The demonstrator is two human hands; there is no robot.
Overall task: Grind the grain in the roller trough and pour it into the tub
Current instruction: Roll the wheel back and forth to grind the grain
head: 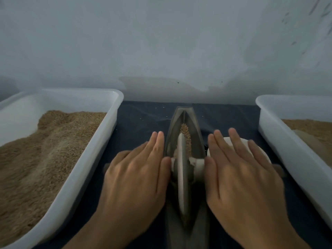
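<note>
Grinding step in hand: left hand [133,178] and right hand [240,178], fingers [158,141] straight, press the wheel axle [196,164] across the roller trough [195,126]; next, likely more rolling over the grain [186,133].

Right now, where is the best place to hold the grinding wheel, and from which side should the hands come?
Hold the axle, not the wheel: it sticks out on both sides of the trough. Come from above, left hand and right hand on either end, palms flat, so it can roll.
</note>
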